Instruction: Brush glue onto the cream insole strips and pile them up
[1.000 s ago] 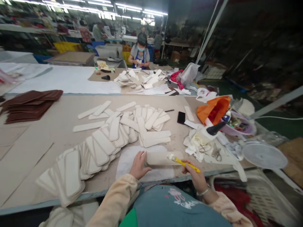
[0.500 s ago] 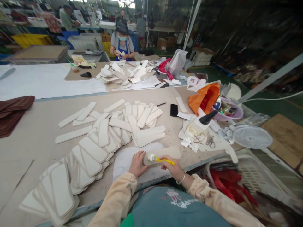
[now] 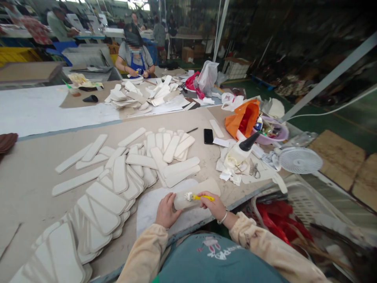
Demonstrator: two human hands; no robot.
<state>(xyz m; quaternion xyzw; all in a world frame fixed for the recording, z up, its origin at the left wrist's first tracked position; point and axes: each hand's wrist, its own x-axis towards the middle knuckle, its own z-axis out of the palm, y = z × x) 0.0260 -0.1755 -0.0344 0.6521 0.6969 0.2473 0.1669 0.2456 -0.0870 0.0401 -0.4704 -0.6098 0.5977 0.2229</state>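
Note:
My right hand [image 3: 214, 206] is closed around the yellow handle of a small brush [image 3: 203, 197]. White paste clings to its bristles, which touch a pale beige rounded strip [image 3: 208, 188]. My left hand [image 3: 166, 210] grips the near-left end of that strip between thumb and fingers. Under the strip lies a white sheet [image 3: 147, 204] at the table's front edge. To the left, many cream strips [image 3: 107, 196] with rounded ends lie in a long overlapping row. The strip's surface around the bristles looks partly wet.
A white bottle with a black nozzle [image 3: 237, 153] lies on crumpled paper at right. Beyond it are a phone [image 3: 208, 136], an orange bag [image 3: 243, 118], a purple basin [image 3: 277, 133] and a white fan [image 3: 301, 160]. A co-worker [image 3: 135, 55] sits across the table.
The camera view has turned, so the tabletop things appear farther left. The brush has moved slightly right along the strip. My left hand keeps its hold on the strip's end.

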